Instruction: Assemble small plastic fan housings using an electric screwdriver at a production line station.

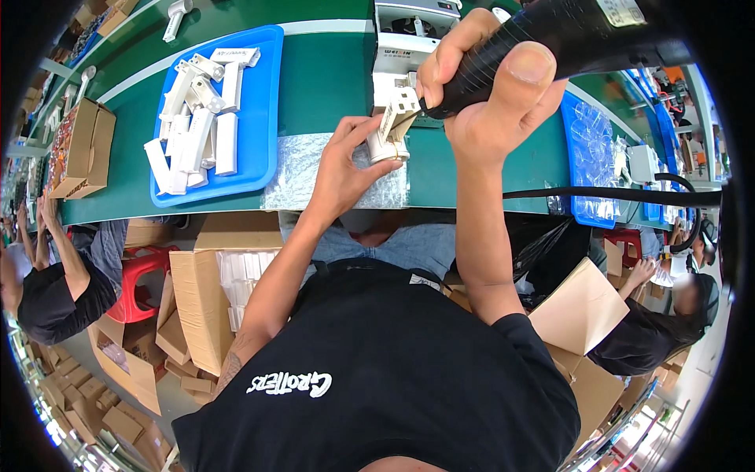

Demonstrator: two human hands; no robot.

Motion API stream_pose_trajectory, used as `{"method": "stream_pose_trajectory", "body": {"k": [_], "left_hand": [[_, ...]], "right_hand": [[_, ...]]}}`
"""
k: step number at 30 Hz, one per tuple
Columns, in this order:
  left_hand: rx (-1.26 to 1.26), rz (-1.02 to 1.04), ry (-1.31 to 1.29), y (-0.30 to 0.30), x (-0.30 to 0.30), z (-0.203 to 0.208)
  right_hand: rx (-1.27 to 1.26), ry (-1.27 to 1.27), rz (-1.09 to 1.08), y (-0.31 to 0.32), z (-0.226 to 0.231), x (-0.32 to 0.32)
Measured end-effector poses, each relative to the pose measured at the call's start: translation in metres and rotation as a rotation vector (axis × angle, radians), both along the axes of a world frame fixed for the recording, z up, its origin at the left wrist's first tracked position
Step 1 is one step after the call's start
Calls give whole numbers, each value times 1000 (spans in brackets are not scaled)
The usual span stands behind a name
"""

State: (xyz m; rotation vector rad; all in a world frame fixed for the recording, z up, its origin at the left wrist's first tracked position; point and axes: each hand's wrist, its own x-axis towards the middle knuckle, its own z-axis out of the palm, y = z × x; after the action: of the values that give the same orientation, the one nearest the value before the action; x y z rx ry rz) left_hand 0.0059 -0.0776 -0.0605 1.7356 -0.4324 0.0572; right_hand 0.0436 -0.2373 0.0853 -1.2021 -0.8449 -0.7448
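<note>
The left grip (346,161) is narrow, with the thumb and fingers holding the white part (388,148) at its lower end. The right grip (497,106) is closed around the black driver (562,39); its front end points down-left, at the part. The main risk, I think, is slipping: if the left grip is too light, the part may turn under the driver. If the driver comes at a wrong angle, its tip may jump off, scratch the plastic or hit the left thumb. Too much pressure could crack the thin walls. The cord (613,192), to the right of the right grip, might pull if it catches.

The part sits between both grips, above the table (314,86), and is tilted. Its lower end looks round and wide; its upper piece is flat, with small square openings. Whether it touches the table, I cannot tell.
</note>
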Motion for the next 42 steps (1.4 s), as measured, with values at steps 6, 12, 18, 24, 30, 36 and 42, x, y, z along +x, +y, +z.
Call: {"method": "stream_pose_trajectory", "body": {"k": [6, 12, 18, 24, 30, 36, 42], "left_hand": [[55, -12, -40, 6, 5, 0], [75, 1, -107, 13, 2, 2], [54, -44, -130, 3, 2, -7], [99, -24, -138, 4, -12, -3], [-127, 180, 2, 45, -18, 29], [168, 279, -359, 46, -3, 95], [187, 229, -440, 37, 4, 101]], "right_hand": [[20, 24, 42, 12, 1, 2], [1, 137, -41, 26, 12, -9], [102, 214, -111, 24, 6, -17], [251, 246, -58, -3, 19, -57], [303, 215, -212, -63, 30, -78], [119, 278, -488, -67, -19, -40], [51, 319, -983, -58, -38, -28]]}}
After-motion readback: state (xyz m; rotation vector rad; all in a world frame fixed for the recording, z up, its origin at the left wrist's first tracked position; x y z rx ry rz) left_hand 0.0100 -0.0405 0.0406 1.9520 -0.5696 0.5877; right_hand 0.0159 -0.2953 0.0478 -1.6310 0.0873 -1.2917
